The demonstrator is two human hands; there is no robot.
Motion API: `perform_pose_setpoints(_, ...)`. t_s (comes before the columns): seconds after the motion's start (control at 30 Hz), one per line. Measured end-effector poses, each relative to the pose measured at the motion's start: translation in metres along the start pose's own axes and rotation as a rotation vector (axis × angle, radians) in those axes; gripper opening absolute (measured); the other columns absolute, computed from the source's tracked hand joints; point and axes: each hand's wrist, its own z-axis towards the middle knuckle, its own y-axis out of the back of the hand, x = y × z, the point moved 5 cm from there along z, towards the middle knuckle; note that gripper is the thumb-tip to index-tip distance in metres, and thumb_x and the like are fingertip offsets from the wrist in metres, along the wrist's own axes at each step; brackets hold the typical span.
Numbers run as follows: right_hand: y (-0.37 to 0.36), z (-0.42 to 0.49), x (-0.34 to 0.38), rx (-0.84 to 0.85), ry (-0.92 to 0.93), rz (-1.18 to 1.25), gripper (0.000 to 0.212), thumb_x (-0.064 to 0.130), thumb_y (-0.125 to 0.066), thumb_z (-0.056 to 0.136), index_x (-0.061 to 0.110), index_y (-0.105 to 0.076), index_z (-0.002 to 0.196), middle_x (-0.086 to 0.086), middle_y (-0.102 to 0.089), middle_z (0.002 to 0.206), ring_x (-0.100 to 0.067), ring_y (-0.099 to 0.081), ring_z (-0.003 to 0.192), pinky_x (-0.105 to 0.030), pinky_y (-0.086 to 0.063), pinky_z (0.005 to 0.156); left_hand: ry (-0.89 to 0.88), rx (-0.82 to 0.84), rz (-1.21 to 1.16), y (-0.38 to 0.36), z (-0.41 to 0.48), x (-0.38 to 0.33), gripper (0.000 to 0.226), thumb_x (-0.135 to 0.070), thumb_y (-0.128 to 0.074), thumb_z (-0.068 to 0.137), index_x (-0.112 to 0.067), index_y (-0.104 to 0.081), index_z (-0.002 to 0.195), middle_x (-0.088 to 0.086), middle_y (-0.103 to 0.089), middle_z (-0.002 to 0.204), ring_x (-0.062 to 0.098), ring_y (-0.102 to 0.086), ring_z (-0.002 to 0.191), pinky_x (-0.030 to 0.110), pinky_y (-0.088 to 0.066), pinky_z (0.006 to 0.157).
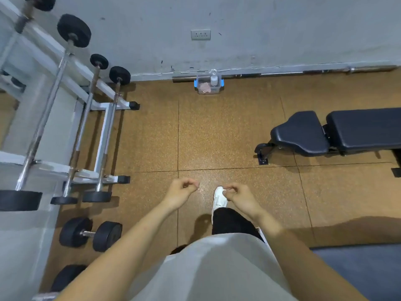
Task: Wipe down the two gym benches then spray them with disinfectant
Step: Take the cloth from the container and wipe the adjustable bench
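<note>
A black padded gym bench [338, 132] stands at the right on the brown floor. The dark pad of a second bench [360, 272] shows at the lower right corner. Against the far wall sits a clear bin [218, 90] with blue handles; inside it a white spray bottle [214, 80] stands upright beside a pink cloth [204, 88]. My left hand [181, 191] and my right hand [237, 195] hang in front of me over the floor, fingers curled shut, holding nothing. Both are well short of the bin.
A white rack [104, 131] with several barbells fills the left side. Black dumbbells [90, 234] lie on the floor at the lower left. A long bar [282, 73] lies along the wall base. My white shoe [219, 198] is stepping forward on open floor.
</note>
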Motion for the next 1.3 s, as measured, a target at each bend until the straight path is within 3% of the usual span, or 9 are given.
perform_pose_setpoints(0.13, 0.061, 0.085, 0.062, 0.012, -0.005, -0.014, 0.012, 0.014, -0.068, 0.095, 0.013, -0.069, 0.107, -0.001, -0.066, 0.091, -0.009, -0.062, 0.081, -0.017, -0.048, 0.073, -0.011, -0.023, -0.006, 0.028, 0.085, -0.072, 0.014, -0.009, -0.064, 0.098, -0.008, -0.076, 0.104, -0.001, -0.073, 0.105, 0.009, -0.064, 0.098, 0.019, -0.044, 0.087)
perform_pose_setpoints(0.3, 0.128, 0.185, 0.145, 0.014, 0.076, -0.169, 0.014, 0.017, -0.067, 0.091, 0.006, -0.074, 0.097, 0.007, -0.061, 0.08, -0.01, -0.056, 0.075, -0.03, -0.046, 0.073, 0.018, -0.011, -0.083, 0.061, 0.179, -0.133, 0.017, -0.003, -0.061, 0.098, -0.01, -0.075, 0.102, -0.001, -0.074, 0.102, 0.009, -0.065, 0.096, 0.019, -0.047, 0.089)
perform_pose_setpoints(0.33, 0.138, 0.206, 0.159, 0.011, 0.071, -0.197, 0.017, 0.018, -0.066, 0.092, 0.007, -0.06, 0.081, 0.008, -0.059, 0.078, -0.009, -0.054, 0.072, -0.032, -0.045, 0.073, 0.033, -0.013, -0.099, 0.067, 0.2, -0.142, 0.017, -0.004, -0.061, 0.098, -0.011, -0.076, 0.102, 0.0, -0.074, 0.103, 0.01, -0.066, 0.097, 0.023, -0.048, 0.092)
perform_pose_setpoints(0.37, 0.147, 0.229, 0.173, 0.014, 0.077, -0.204, 0.005, 0.019, -0.067, 0.093, 0.02, -0.07, 0.09, 0.009, -0.061, 0.082, -0.008, -0.056, 0.075, -0.032, -0.046, 0.076, 0.047, -0.019, -0.117, 0.072, 0.223, -0.149, 0.017, -0.004, -0.061, 0.098, -0.011, -0.076, 0.102, 0.002, -0.075, 0.104, 0.012, -0.066, 0.097, 0.026, -0.048, 0.093)
perform_pose_setpoints(0.57, 0.189, 0.385, 0.254, 0.029, 0.056, -0.282, 0.024, 0.023, -0.066, 0.097, 0.015, -0.071, 0.118, 0.014, -0.066, 0.11, -0.003, -0.059, 0.105, -0.014, -0.041, 0.089, 0.07, 0.002, -0.169, 0.115, 0.397, -0.187, 0.015, -0.011, -0.063, 0.099, -0.017, -0.077, 0.101, 0.004, -0.074, 0.101, 0.018, -0.067, 0.096, 0.039, -0.051, 0.098)
perform_pose_setpoints(0.67, 0.209, 0.466, 0.293, 0.024, 0.016, -0.299, 0.028, 0.025, -0.065, 0.098, 0.015, -0.068, 0.124, 0.006, -0.065, 0.117, -0.007, -0.058, 0.108, -0.01, -0.041, 0.083, 0.07, -0.008, -0.171, 0.147, 0.496, -0.215, 0.014, -0.014, -0.066, 0.098, -0.008, -0.078, 0.104, 0.003, -0.076, 0.1, 0.011, -0.069, 0.092, 0.028, -0.051, 0.092)
perform_pose_setpoints(0.8, 0.236, 0.575, 0.344, 0.013, -0.036, -0.29, 0.029, 0.031, -0.065, 0.096, 0.019, -0.069, 0.122, 0.009, -0.068, 0.114, -0.008, -0.062, 0.106, -0.031, -0.051, 0.097, 0.063, 0.014, -0.119, 0.19, 0.618, -0.253, 0.011, -0.019, -0.065, 0.099, -0.018, -0.076, 0.1, -0.004, -0.074, 0.094, 0.004, -0.064, 0.082, 0.023, -0.047, 0.073)
perform_pose_setpoints(0.9, 0.254, 0.646, 0.371, 0.044, -0.046, -0.304, 0.027, 0.03, -0.066, 0.096, 0.02, -0.07, 0.12, 0.009, -0.067, 0.106, -0.008, -0.062, 0.1, -0.032, -0.052, 0.095, 0.044, 0.044, -0.024, 0.209, 0.7, -0.273, 0.014, -0.018, -0.069, 0.095, -0.031, -0.075, 0.094, -0.013, -0.075, 0.095, 0.0, -0.066, 0.09, 0.02, -0.048, 0.081)
perform_pose_setpoints(1.3, 0.232, 1.038, 0.255, 0.051, -0.087, -0.314, 0.024, 0.026, -0.067, 0.094, 0.017, -0.069, 0.117, 0.002, -0.069, 0.104, -0.012, -0.062, 0.093, -0.026, -0.05, 0.086, 0.181, 0.011, 0.121, 0.15, 1.06, -0.169, 0.017, -0.027, -0.063, 0.098, -0.024, -0.074, 0.111, -0.008, -0.07, 0.106, 0.011, -0.064, 0.098, 0.026, -0.047, 0.085)
